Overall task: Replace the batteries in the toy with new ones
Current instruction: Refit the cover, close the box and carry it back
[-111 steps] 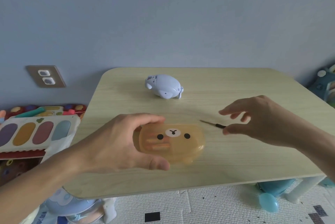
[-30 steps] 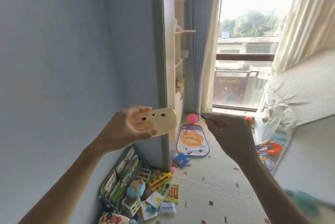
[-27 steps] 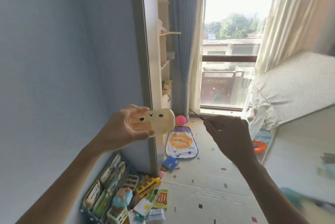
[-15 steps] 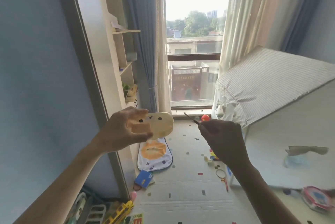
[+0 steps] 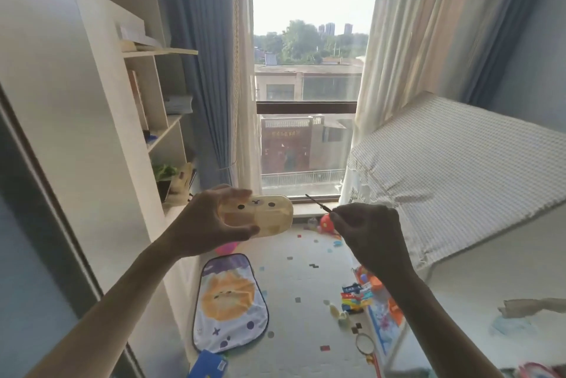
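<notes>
Holding bear-face case (image 5: 263, 216) mid-air w/ left hand (image 5: 208, 224), grip wrapped around it; right hand (image 5: 367, 230) pinching small screwdriver (image 5: 318, 203), tip toward case.

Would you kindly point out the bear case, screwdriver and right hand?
bear case (image 5: 272, 213), head view, on its front face.
screwdriver (image 5: 318, 203), head view, on its bare shaft.
right hand (image 5: 367, 233), head view, on its back.
</notes>
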